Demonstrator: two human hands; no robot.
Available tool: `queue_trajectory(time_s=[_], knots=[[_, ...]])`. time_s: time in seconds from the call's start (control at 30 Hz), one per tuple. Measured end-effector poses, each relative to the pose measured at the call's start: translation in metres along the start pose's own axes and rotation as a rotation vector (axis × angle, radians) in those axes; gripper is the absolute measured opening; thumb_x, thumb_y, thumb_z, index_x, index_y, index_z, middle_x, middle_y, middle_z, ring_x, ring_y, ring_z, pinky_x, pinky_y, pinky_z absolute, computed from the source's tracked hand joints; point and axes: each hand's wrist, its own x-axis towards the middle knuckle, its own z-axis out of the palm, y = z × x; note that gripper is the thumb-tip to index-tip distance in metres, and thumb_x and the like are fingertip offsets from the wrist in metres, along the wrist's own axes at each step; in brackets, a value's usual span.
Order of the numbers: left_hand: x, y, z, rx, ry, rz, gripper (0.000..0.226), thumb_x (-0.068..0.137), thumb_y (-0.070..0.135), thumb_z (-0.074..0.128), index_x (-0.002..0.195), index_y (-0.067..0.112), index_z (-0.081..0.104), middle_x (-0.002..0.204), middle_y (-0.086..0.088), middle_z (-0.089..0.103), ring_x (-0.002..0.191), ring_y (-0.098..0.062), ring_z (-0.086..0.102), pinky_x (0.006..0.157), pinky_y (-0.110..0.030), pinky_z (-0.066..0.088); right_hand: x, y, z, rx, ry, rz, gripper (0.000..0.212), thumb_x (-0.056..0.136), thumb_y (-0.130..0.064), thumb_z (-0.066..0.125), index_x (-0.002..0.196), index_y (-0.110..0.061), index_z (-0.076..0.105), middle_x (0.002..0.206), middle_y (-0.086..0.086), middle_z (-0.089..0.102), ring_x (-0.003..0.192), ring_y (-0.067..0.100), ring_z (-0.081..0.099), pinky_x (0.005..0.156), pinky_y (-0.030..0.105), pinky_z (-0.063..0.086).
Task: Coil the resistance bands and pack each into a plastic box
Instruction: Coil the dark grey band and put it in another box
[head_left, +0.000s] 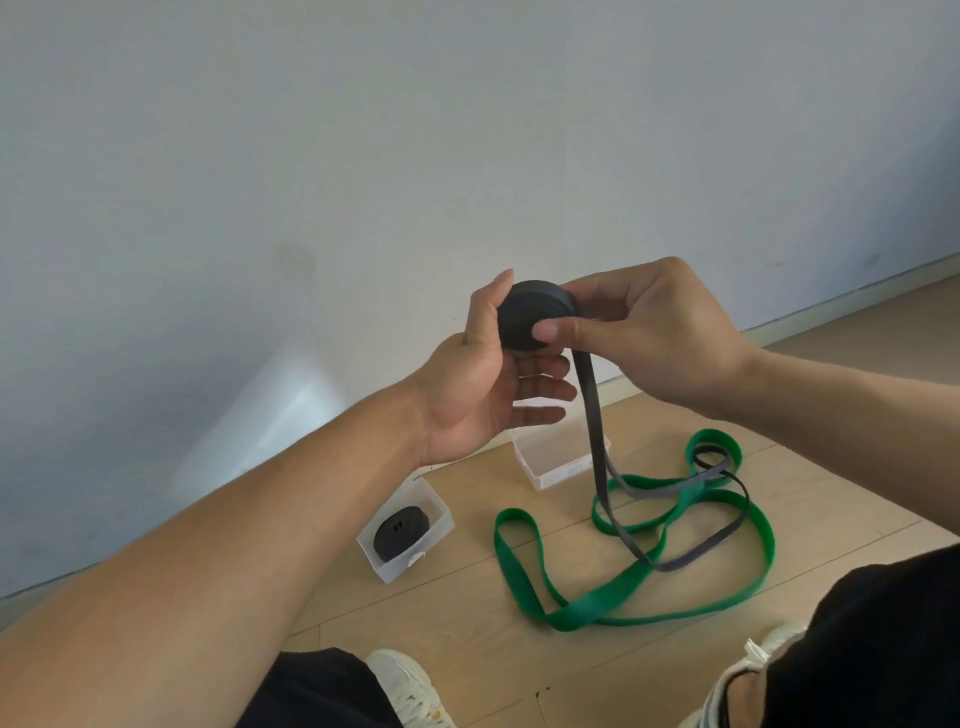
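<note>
I hold a partly coiled dark grey band (530, 317) in the air in front of the wall. My left hand (483, 384) cups the roll from the left, thumb up along its edge. My right hand (649, 338) pinches the roll from the right, thumb on its face. The loose tail (597, 447) of this band hangs down to the floor and loops over a green band (587, 608) lying uncoiled there. One clear plastic box (441, 519) on the floor holds a coiled black band (401, 532). A second clear box (556, 475) stands beyond it with nothing visible inside, partly behind my left hand.
The wooden floor meets a pale wall and skirting (831, 306) just behind the boxes. My knees in black shorts and white shoes (410, 686) sit at the bottom edge, on both sides of the green band.
</note>
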Motion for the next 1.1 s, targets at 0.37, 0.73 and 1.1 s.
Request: queue_trajectory(time_s=[0.37, 0.73, 1.1], knots=[[-0.004, 0.003, 0.007, 0.304, 0.197, 0.093, 0.037, 0.084, 0.057, 0.071, 0.091, 0.022, 0.081, 0.094, 0.003, 0.080, 0.092, -0.014, 0.076, 0.086, -0.034, 0.060, -0.007, -0.007, 0.006, -0.351, 0.051, -0.122, 0.010, 0.080, -0.037, 0.080, 0.089, -0.033, 0.081, 0.088, -0.005, 0.074, 0.088, 0.016, 0.068, 0.079, 0.041, 0.055], [-0.004, 0.006, -0.002, 0.055, 0.053, 0.107, 0.059, 0.088, 0.065, 0.051, 0.107, 0.014, 0.073, 0.091, -0.004, 0.074, 0.082, -0.018, 0.071, 0.081, -0.031, 0.049, -0.007, -0.004, 0.008, -0.185, 0.037, -0.104, 0.021, 0.087, -0.032, 0.076, 0.105, -0.042, 0.076, 0.085, -0.027, 0.075, 0.071, -0.011, 0.064, 0.067, 0.002, 0.044], [-0.007, -0.001, 0.003, 0.475, 0.252, 0.167, 0.055, 0.072, 0.076, 0.067, 0.097, 0.029, 0.082, 0.095, 0.000, 0.078, 0.084, -0.014, 0.076, 0.086, -0.036, 0.061, -0.010, -0.007, 0.002, -0.424, 0.040, -0.087, 0.036, 0.075, -0.052, 0.063, 0.104, -0.037, 0.079, 0.118, -0.008, 0.075, 0.101, 0.008, 0.072, 0.088, 0.032, 0.056]])
